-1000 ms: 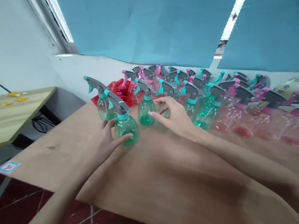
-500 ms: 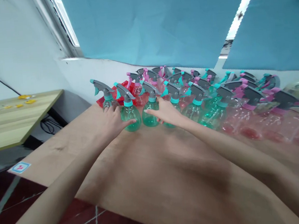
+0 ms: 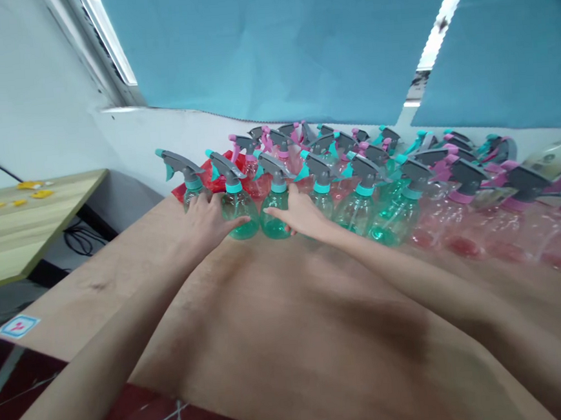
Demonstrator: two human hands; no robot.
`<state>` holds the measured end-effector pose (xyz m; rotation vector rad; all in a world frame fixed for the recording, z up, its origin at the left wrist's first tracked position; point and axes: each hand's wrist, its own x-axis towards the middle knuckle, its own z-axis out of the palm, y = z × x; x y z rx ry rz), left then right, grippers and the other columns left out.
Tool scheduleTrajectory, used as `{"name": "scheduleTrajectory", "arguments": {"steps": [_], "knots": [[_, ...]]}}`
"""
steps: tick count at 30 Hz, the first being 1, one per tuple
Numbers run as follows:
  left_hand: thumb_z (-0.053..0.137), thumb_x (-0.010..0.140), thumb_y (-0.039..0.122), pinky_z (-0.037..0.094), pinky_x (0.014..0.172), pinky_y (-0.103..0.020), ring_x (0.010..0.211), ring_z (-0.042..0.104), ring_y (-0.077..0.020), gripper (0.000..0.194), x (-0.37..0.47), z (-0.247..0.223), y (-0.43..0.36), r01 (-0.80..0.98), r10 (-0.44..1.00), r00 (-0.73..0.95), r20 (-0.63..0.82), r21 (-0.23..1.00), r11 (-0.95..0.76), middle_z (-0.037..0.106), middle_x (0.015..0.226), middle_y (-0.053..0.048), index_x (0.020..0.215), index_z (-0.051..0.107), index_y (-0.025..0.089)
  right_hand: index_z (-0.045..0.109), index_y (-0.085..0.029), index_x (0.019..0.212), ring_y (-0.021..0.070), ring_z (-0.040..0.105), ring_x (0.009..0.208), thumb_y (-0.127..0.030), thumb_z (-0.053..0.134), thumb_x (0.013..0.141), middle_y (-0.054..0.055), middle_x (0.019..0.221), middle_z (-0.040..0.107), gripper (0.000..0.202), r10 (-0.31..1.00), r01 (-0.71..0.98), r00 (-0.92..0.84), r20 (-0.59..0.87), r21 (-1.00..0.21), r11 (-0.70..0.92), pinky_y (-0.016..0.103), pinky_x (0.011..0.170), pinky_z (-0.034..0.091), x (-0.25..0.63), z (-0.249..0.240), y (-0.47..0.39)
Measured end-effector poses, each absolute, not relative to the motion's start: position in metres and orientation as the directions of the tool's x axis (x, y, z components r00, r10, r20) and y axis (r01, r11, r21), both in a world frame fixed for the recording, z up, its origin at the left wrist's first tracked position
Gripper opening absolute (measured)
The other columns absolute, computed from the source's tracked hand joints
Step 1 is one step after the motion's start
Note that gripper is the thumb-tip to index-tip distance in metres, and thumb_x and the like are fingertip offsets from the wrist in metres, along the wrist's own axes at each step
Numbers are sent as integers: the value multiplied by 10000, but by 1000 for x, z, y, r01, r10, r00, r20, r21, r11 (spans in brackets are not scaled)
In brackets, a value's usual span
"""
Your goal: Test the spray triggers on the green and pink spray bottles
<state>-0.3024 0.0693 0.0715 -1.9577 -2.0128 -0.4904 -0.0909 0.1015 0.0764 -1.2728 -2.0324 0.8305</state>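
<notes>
A row of clear green spray bottles with grey and turquoise trigger heads stands upright on the table. My left hand (image 3: 206, 222) is around the left side of the second spray bottle (image 3: 241, 210), its thumb lying across the front. Just left of that hand, partly covered by it, is the leftmost spray bottle (image 3: 192, 184). My right hand (image 3: 305, 213) grips the third spray bottle (image 3: 275, 220) from the right, thumb in front and fingertips partly hidden. Right beside it is another green spray bottle (image 3: 322, 197).
Pink spray bottles (image 3: 466, 228) fill the right of the brown table (image 3: 271, 340), with more rows behind. Red plastic (image 3: 182, 190) lies at the back left. A side table (image 3: 44, 228) holds small yellow pieces. A blue covering (image 3: 268, 49) hangs behind.
The view has shifted slightly, so everything sits a little further left. Both hands keep nearly the same places at the second and third bottles.
</notes>
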Motion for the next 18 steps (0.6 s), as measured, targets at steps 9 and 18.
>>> {"name": "scheduleTrajectory", "arguments": {"steps": [9, 18], "knots": [[685, 808, 570, 445, 908, -473, 1096, 549, -395, 681, -293, 71, 59, 996, 884, -73, 462, 73, 44, 596, 1101, -184, 1268, 494, 104, 367, -51, 1306, 280, 696, 767, -445, 617, 855, 245, 1052, 636, 649, 895, 558, -390, 219, -717, 418, 422, 633, 568, -84, 71, 87], [631, 801, 608, 495, 874, -455, 1079, 593, -319, 689, -250, 26, -8, 892, 891, 61, 451, 376, -252, 565, 1178, -106, 1335, 428, 222, 368, -77, 1335, 372, 579, 1173, -518, 610, 845, 260, 1291, 552, 702, 824, 549, -457, 336, -622, 558, 490, 893, 495, -48, 61, 48]]}}
